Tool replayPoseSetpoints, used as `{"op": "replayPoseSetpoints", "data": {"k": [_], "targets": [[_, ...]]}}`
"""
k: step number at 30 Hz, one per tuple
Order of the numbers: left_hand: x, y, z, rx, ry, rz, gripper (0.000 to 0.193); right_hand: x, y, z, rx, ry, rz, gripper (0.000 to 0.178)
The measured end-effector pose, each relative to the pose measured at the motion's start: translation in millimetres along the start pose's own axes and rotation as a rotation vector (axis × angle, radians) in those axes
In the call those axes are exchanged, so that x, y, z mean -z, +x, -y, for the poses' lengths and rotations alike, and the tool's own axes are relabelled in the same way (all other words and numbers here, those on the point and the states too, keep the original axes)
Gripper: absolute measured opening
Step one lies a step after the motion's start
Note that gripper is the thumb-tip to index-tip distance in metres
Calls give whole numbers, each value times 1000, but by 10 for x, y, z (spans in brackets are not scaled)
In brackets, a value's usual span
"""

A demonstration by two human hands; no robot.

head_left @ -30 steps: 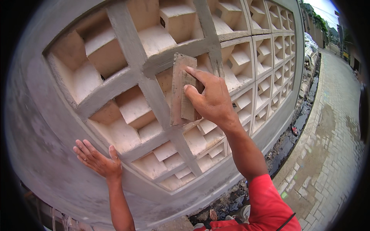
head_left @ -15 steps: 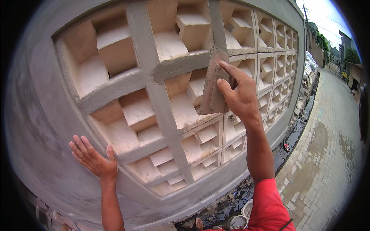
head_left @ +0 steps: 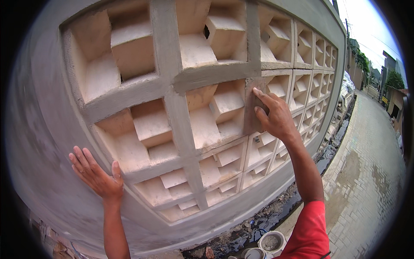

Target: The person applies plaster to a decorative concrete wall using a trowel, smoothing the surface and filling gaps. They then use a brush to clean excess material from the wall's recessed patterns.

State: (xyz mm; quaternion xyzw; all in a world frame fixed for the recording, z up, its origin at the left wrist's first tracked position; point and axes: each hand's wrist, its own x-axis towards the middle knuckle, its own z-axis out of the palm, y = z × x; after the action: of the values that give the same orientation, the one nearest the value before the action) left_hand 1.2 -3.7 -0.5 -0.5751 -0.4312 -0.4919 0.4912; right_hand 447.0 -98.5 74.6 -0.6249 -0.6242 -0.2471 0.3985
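My right hand [head_left: 279, 115] grips a flat rectangular plastering float [head_left: 253, 113], with the index finger stretched along its back. The float stands upright against the vertical joint between two columns of pale ventilation blocks [head_left: 235, 97], just below a grey horizontal band [head_left: 215, 75]. It hides the part of the joint behind it. At the lower left, my left hand [head_left: 98, 176] rests with fingers spread on the smooth grey wall [head_left: 51, 125], beside the edge of the block panel. Grey mortar covers the joints on the left; farther right the joints look thin and paler.
Below the wall runs a gutter [head_left: 297, 194] with dark water and rubble. A bucket holding grey mix [head_left: 272, 242] stands beside another bucket [head_left: 254, 254] near my right sleeve. A paved lane [head_left: 366, 164] stretches off to the right, with piled white sacks [head_left: 347, 84] farther along.
My right hand has moved right and down, taking the float from a tilted position to upright against the joint. My left hand stays flat on the wall. The view has shifted slightly.
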Motion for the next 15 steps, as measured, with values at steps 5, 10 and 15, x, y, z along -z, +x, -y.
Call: {"op": "replayPoseSetpoints", "data": {"k": [5,10,15], "targets": [[6,13,-13,-3,-9,-18,74,398,-217,-80,11,82,-15,49],[-2,12,3,6,-7,-19,74,983,460,343,47,-335,-167,43],[4,12,14,18,-17,-22,73,1002,938,790,1,-669,-79,50]]}}
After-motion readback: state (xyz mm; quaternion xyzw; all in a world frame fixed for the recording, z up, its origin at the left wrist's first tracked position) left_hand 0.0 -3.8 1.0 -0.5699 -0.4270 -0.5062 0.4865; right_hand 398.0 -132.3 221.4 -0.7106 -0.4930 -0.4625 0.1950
